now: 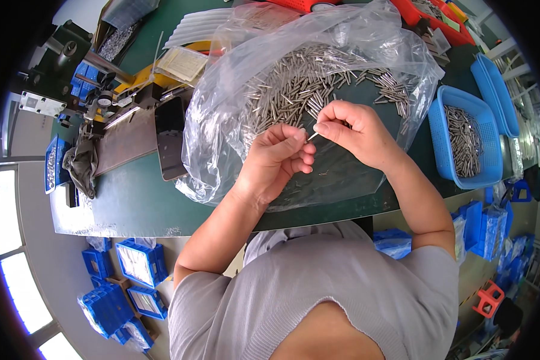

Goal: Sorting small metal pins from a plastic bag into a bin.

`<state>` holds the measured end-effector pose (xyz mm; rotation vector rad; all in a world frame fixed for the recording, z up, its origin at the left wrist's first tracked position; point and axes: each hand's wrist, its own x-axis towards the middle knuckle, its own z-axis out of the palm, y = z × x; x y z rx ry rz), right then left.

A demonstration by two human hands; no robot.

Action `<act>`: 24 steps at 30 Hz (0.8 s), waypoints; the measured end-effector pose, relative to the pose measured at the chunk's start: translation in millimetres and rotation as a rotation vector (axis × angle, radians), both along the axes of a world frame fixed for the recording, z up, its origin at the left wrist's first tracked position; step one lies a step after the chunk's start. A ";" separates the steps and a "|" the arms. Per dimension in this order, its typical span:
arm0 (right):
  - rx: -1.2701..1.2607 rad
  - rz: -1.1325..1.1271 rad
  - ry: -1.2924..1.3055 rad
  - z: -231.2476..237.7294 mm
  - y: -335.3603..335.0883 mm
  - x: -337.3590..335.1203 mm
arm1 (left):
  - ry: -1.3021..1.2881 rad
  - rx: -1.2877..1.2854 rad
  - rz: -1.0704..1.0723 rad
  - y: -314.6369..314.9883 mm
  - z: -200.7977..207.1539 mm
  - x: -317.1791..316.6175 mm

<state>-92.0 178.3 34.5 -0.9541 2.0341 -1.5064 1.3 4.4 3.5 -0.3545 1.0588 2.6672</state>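
Observation:
My left hand (276,157) and my right hand (360,133) meet over the near side of a clear plastic bag (213,144) spread on the table. A thin, pale metal pin (312,137) spans the small gap between my fingertips, pinched at both ends. The left thumb presses against its index finger while the other fingers curl loosely. On the bag just beyond my hands lies a wide heap of small metal pins (285,93), with a smaller cluster of pins (392,91) at its right.
A blue basket (439,141) of similar metal parts stands at right, beside stacked blue trays (497,96). A dark phone (170,135) lies left of the bag. Farther left is a bench fixture with a dial gauge (104,99). Red bins (423,21) sit at the back right.

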 end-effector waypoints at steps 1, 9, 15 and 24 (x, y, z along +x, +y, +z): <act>-0.010 -0.015 -0.003 -0.4 -0.2 0.2 | 0.004 0.012 0.003 0.1 0.4 0.0; -0.035 -0.036 0.004 1.7 -1.5 6.0 | 0.017 0.035 0.014 -0.5 -0.2 0.5; -0.028 0.022 -0.064 -5.7 -8.9 8.2 | 0.039 0.043 0.001 -2.9 -4.6 1.0; -0.063 -0.138 0.088 4.8 6.7 0.3 | 0.014 -0.024 0.033 1.1 1.0 -1.8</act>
